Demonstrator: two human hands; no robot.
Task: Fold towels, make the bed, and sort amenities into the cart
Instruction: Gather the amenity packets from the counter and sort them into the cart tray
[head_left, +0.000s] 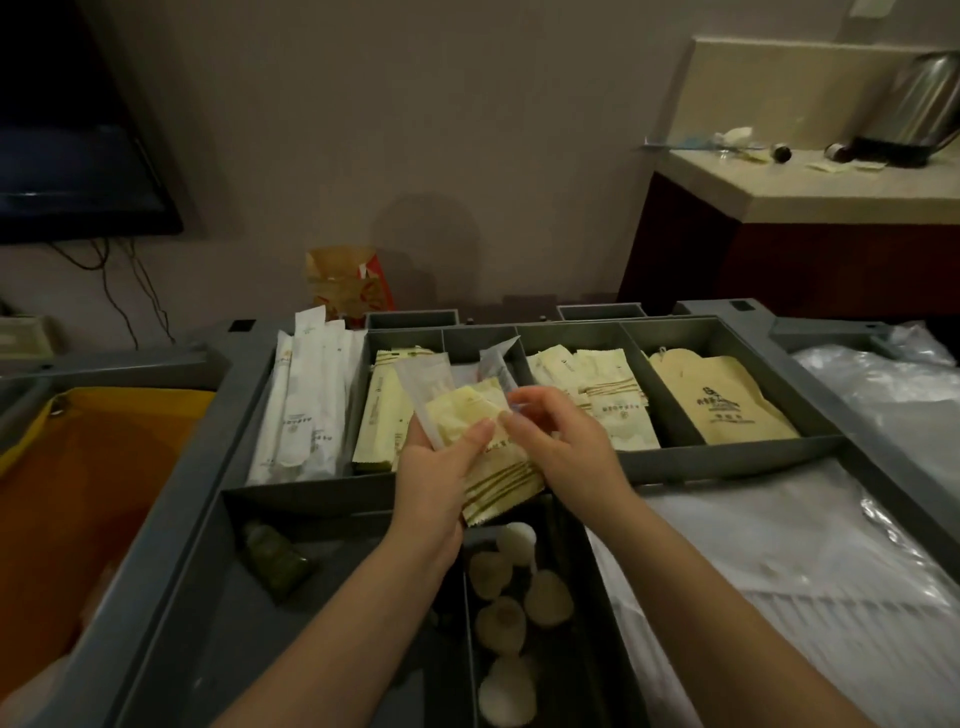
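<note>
We are mid-sort over the cart (727, 460). To do this step well, we should use the left hand (431, 467) as a steady holder and let the right hand (566, 447) peel off one item at a time. We check its kind, then lay it flat in the cart bin that holds its match. Mixing kinds looks like the likely slip, since several of them are alike in this dim light.

The left hand grips a fanned stack of packets (501, 470), thumb pressed across the top, with a clear wrapper (423, 384) standing up behind them. The right hand pinches the stack's upper edge between thumb and fingertips; which piece it has hold of we cannot tell.

The stack hangs above the middle of the cart, over the divider between its back and front bins. In the cart's back row lie white sticks (306, 405) at the left end, cream sachets (608, 400) right of middle, and brown bags (722, 402) at the right end. Pale round pieces (498, 618) sit in a front bin, just under our wrists.
</note>
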